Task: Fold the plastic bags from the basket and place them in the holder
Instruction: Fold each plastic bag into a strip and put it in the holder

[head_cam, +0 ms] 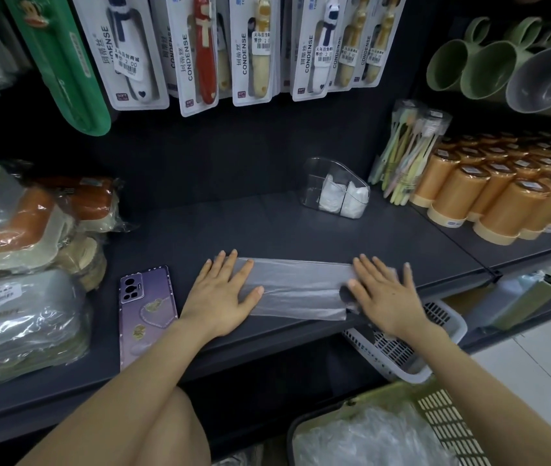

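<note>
A clear plastic bag [297, 287] lies flattened as a long strip on the dark shelf [267, 223]. My left hand [222, 294] presses flat on its left end, fingers straight. On the right end rests my right hand [385, 294], fingers spread flat. A clear plastic holder [334, 188] stands farther back on the shelf with white folded bags inside. At the bottom right a green basket [442, 418] holds several crumpled clear bags [368, 438].
A purple phone [148, 311] lies left of my left hand. Wrapped goods [25, 264] are stacked at the left. Orange cups [502, 193] and a toothbrush pack [405, 153] stand at the right. Carded toothbrushes [254, 48] hang above. A white basket [405, 344] sits under the shelf.
</note>
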`<state>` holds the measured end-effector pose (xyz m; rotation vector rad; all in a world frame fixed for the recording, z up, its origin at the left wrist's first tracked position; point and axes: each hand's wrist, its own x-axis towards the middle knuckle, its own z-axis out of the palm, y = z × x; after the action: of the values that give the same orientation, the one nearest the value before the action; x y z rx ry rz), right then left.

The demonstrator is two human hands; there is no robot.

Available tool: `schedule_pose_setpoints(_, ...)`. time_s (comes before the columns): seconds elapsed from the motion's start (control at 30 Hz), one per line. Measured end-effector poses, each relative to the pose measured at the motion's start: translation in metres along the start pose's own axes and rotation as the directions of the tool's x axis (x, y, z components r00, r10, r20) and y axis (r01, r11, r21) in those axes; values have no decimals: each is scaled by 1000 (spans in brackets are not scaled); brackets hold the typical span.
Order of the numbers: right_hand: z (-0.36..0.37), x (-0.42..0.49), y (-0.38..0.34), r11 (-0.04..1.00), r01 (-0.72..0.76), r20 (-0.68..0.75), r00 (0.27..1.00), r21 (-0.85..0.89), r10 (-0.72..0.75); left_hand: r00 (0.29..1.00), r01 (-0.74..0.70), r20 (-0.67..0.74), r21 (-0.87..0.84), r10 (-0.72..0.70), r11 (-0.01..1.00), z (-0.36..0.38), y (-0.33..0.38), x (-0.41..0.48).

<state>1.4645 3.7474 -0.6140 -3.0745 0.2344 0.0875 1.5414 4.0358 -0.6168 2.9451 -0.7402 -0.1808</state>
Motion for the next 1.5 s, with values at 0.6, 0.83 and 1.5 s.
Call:
schedule_pose_setpoints(0.6, 11, -21, -38, 855, 487, -564, 762, 177, -317, 1000, -2, -25, -241, -4, 971, -6, -6, 0)
schedule_pose_setpoints(0.83, 1, -30, -36, 845, 384, -436, 876, 374, -205, 860, -383, -402, -102, 315, 918, -18, 5, -36)
schedule_pose_setpoints(1.5, -46, 2, -38, 849, 16, 90, 993, 527, -75, 999, 2, 30, -496, 15, 868, -33, 0, 4)
